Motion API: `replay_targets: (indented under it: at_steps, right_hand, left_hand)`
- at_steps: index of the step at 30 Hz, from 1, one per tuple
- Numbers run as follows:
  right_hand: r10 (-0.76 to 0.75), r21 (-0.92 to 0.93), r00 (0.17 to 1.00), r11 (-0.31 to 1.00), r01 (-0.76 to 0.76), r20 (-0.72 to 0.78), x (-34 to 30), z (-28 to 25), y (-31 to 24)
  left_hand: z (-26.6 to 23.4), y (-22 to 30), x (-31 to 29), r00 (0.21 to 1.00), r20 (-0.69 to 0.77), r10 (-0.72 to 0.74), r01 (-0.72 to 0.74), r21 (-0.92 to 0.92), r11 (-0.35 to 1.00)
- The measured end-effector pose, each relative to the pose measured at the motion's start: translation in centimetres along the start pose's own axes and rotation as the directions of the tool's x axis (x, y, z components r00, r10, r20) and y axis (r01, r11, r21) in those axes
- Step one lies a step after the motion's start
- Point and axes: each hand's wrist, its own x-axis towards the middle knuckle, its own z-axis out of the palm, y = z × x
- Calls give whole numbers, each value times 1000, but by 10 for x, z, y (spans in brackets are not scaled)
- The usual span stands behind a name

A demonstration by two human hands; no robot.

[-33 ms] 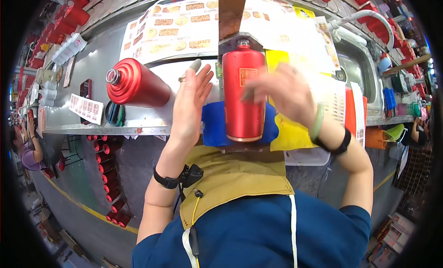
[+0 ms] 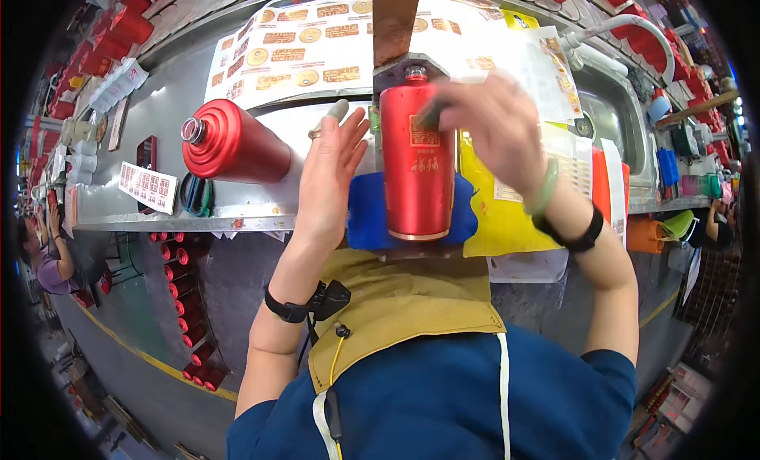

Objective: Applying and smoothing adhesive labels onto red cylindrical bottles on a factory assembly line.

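While I watch, left hand (image 2: 328, 179) is spread flat beside the upright red bottle (image 2: 417, 163) on its blue pad (image 2: 366, 214); right hand (image 2: 495, 127) touches the bottle's label, grip unclear; second red bottle (image 2: 233, 150) lies beyond

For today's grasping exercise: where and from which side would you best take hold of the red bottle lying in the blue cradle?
Probably the red bottle is best gripped round its straight middle, fingers closing from left and right. It lies lengthwise in the blue cradle, leaving both sides open; the right hand covers its upper end.

Right hand (image 2: 495, 131) blurred; its fingers hide part of the red bottle (image 2: 417, 171)
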Motion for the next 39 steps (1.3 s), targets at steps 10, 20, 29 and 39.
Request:
replay_targets:
  at_steps: [10,20,29,39]
  right_hand:
    - [-260,163,898,963,214,355,21,10,-59]
    - [-384,153,921,916,370,72,-27,-11,-36]
    - [308,69,937,951,-301,-164,35,-38,11]
    - [570,-17,758,803,-596,316,-56,-10,-117]
  left_hand:
    - [-5,4,-10,999,-13,39,-38,8,999]
    - [-8,3,-13,1000,0,10,-10,23,1000]
    - [16,4,7,982,102,157,-174,178,969]
    - [21,-21,66,920,100,379,-387,382,839]
